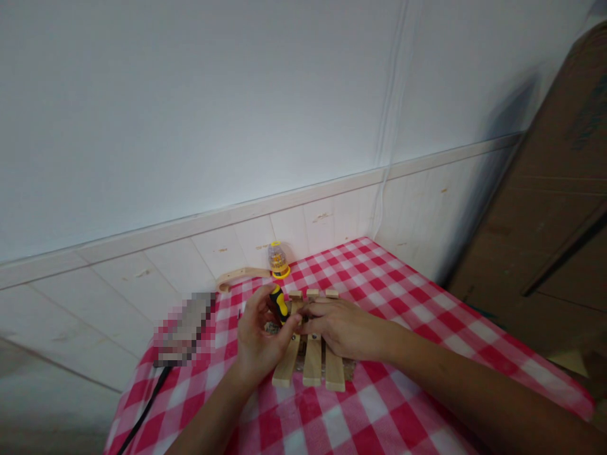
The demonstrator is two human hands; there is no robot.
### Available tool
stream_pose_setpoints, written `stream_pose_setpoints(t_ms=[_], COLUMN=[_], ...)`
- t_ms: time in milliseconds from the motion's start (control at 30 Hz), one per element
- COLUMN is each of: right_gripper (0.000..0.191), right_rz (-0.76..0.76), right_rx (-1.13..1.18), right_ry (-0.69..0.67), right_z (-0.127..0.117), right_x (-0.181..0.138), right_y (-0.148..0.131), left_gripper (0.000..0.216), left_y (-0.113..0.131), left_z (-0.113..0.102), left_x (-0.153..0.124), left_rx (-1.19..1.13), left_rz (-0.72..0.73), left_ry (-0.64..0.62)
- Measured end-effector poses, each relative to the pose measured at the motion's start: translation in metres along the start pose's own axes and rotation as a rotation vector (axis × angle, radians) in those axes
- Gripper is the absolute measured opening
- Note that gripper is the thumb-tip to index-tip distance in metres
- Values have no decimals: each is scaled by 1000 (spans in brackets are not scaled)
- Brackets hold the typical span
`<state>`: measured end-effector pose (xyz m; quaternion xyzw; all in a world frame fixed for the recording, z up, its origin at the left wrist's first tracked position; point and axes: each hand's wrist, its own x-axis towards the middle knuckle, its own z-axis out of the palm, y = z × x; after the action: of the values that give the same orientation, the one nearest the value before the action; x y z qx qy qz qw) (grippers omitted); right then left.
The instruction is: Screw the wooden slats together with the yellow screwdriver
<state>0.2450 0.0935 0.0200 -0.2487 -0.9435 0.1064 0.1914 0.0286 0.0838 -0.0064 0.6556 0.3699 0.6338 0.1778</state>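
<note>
My left hand (258, 338) is curled around a yellow and black screwdriver (279, 302), its handle leaning up and left. Beneath both hands lie several light wooden slats (312, 370), side by side, with small dark screw heads showing on them. My right hand (344, 325) rests across the slats, its fingers bent together close to my left thumb. Whatever those right fingertips pinch, if anything, is hidden, as is the screwdriver's tip.
A red and white checked cloth (393, 373) covers the table. Near the wall stand a clear container with yellow trim (278, 260) and a curved wooden piece (244, 273). A blurred-out object (184, 328) with a black cord lies left. Large cardboard (535, 208) leans at right.
</note>
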Motion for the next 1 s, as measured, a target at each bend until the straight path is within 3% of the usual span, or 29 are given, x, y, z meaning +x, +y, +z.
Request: stream_pose_setpoints(t_ms=[333, 667, 1000], right_gripper=[35, 41, 36], right_rz=[12, 20, -9], right_rx=[-20, 3, -13], right_ry=[-34, -17, -9], right_z=[-6, -7, -6], right_x=[0, -2, 0], right_y=[-6, -7, -5], left_gripper=[47, 46, 47], left_y=[0, 3, 10], left_z=[-7, -11, -11], left_x=[3, 4, 4], left_rx=[-34, -129, -264], left_rz=[-8, -89, -52], left_ry=[-62, -136, -232])
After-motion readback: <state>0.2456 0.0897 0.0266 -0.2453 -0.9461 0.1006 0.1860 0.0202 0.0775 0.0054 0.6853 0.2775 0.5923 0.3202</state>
